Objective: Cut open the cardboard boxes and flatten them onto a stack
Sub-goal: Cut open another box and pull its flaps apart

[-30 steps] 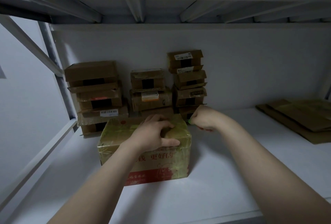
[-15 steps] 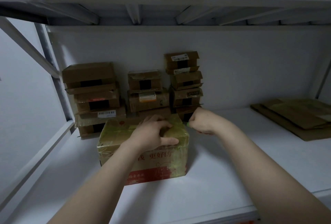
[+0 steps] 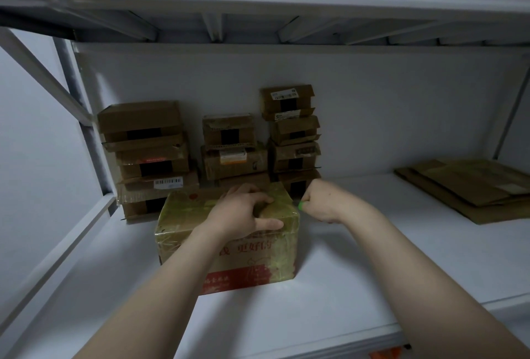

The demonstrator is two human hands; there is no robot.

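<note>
A white shelf [image 3: 372,258] carries everything. Against its back wall stand three piles of brown boxes [image 3: 235,163]. Well apart, at the far right, lies a stack of flattened cardboard [image 3: 470,186]. In front of the piles sits the tape-wrapped box [image 3: 183,215] with red print on its front. The left hand [image 3: 243,212] holds its top, fingers curled and thumb along the front edge. The right hand [image 3: 321,201] is closed round a small green tool [image 3: 300,205] at the box's upper right edge; its blade is hidden.
</note>
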